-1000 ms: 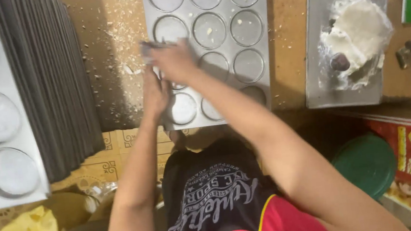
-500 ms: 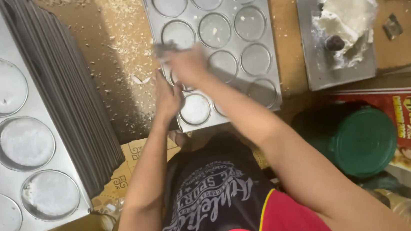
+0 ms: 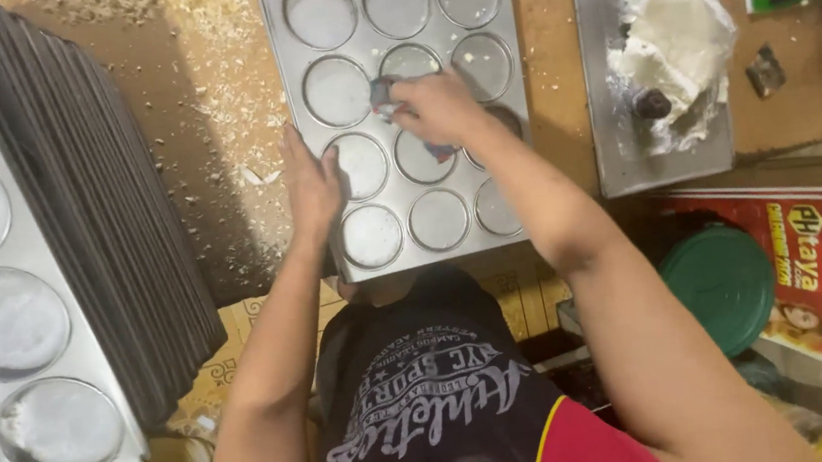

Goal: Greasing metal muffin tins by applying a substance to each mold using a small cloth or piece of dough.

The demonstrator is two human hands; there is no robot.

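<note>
Only the head view here, looking straight down. The right hand has its grip closed around a small wad of cloth, bluish-grey with a bit of red showing under the palm, and it's pressing that into the middle of a metal muffin tray on the wooden bench. The left hand is open and flat, fingers spread, resting on the tray's left edge and holding nothing.

Counting cups: the tray is three across by four down, so twelve, with a couple partly under the right hand. To the left there's a stack of trays leaning on edge; I can't count them. To the right, one flat metal sheet carrying a lump of white fat. One green lid sits lower right.
</note>
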